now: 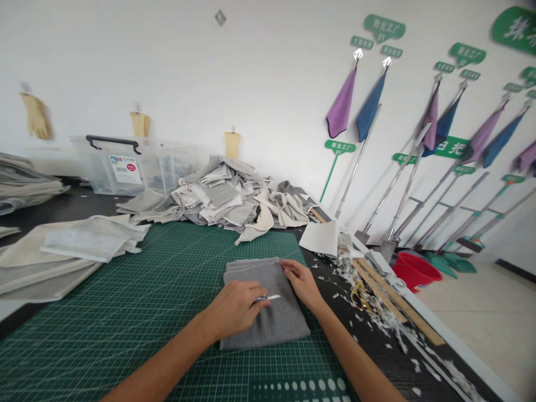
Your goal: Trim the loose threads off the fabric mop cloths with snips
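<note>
In the head view, a folded grey cloth lies in several layers on the green cutting mat. My left hand is closed over its middle and holds what looks like small scissors, with the pale, pointed tip turned right. The fingers cover most of their handle. At the cloth's upper right corner, my right hand has its bent fingers gripping the edge.
Behind the mat rises a heap of grey cloth pieces, beside a clear plastic box. Larger cloths lie at left. Gold-handled scissors, wooden rulers and white scraps line the table's right side. A red bucket stands on the floor.
</note>
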The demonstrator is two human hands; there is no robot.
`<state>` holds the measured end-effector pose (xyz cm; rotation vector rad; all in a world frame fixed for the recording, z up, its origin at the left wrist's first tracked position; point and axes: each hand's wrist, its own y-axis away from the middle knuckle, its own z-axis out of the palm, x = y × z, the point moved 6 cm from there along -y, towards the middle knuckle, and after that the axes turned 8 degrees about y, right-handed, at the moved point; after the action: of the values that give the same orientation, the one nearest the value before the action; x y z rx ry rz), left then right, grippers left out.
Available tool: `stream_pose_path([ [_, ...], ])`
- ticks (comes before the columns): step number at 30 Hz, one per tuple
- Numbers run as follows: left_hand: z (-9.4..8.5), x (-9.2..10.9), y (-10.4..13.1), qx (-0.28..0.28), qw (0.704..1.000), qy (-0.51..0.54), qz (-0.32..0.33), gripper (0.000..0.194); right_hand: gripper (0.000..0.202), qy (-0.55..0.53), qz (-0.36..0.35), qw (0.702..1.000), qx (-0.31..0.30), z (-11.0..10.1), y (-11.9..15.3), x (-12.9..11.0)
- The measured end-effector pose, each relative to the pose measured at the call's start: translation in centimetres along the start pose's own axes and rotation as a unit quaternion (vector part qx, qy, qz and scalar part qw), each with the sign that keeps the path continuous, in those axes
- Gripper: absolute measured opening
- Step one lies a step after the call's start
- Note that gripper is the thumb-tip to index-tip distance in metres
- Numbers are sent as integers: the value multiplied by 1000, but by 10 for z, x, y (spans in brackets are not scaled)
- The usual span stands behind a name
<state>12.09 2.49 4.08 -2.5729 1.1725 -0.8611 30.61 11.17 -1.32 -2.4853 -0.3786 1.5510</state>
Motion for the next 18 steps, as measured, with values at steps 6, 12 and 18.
stream_pose_path([
  [6,-4,-9,0,11,999,0,-30,25,28,-3,-1,1000,-3,0,0,0],
  [12,-3,-1,0,6,1000,13,-7,24,29,-12,-3,1000,-1,0,1,0],
  [18,-2,-2,-1,5,1000,-7,-19,25,30,-11,-3,1000,1,0,1,-1],
])
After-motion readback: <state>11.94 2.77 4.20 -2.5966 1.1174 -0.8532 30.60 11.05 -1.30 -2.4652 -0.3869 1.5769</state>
